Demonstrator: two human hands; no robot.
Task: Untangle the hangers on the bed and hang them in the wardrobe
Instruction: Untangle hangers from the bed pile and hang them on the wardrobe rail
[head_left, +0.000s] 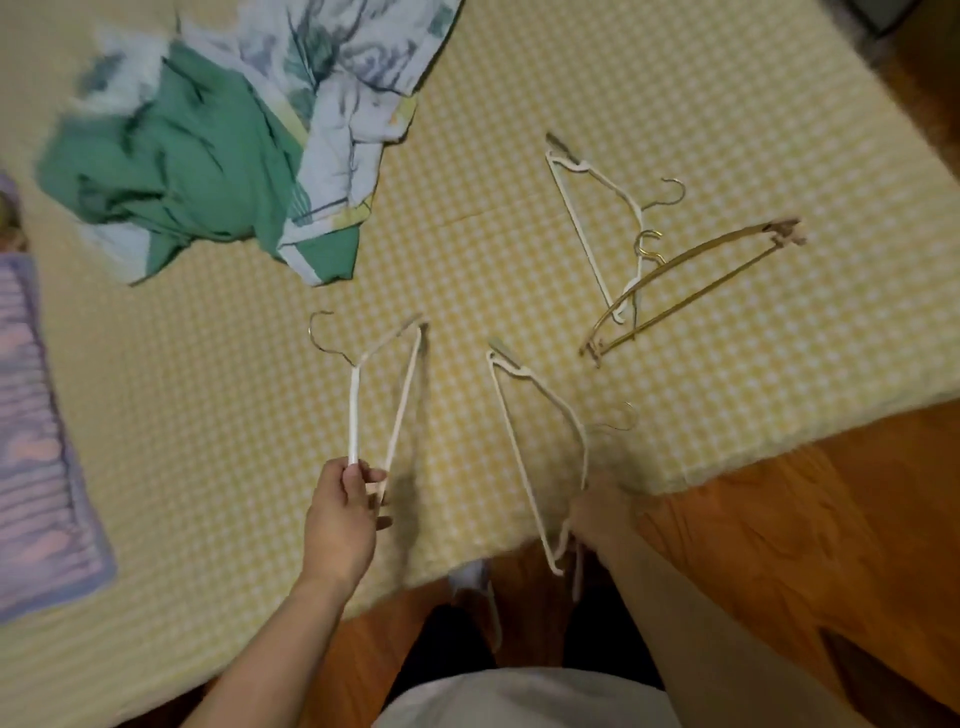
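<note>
Two white hangers are lifted over the bed's (519, 78) near edge: the left hand (347, 512) grips one (354, 410) by its end, the right hand (602, 512) grips the other (519, 457). Further right, near the bed's right edge, a white hanger (582, 228) and a gold hanger (691, 270) lie crossed; no writing is readable

We see the left hand (347, 512) pinching one white hanger (385, 395) and the right hand (602, 512) gripping another white hanger (524, 457) above the yellow checked bed (493, 270). Farther off, a third white hanger (597, 228) and a gold hanger (691, 283) lie overlapping, near a crumpled green and floral blanket (218, 156).
</note>
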